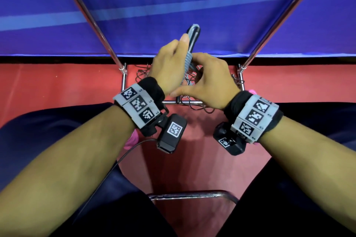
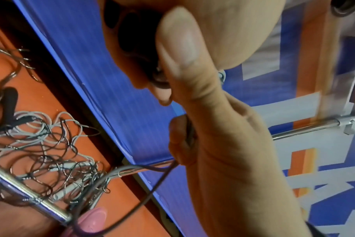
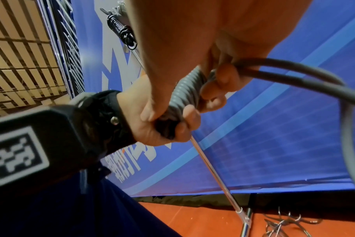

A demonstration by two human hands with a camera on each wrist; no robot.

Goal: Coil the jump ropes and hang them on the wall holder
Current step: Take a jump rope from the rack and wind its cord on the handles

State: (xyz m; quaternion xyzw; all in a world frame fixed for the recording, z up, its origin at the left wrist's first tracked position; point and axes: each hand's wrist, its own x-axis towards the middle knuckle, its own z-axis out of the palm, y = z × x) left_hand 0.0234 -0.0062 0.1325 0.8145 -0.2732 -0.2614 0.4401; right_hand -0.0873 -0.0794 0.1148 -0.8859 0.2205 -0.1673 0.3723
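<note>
Left hand (image 1: 169, 63) grips handles (image 1: 193, 34), right hand (image 1: 210, 81) pinches cord (image 3: 314, 87) — between metal poles (image 1: 94, 25).

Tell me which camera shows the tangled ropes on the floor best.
Left wrist view: the tangled ropes lie spread out, mostly visible. In the head view the left hand and right hand cover most of them. The right wrist view catches only a few loops at its bottom edge.

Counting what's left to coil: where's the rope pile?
Head view, centre: pile on the red floor under left hand and right hand, inside the metal frame.
</note>
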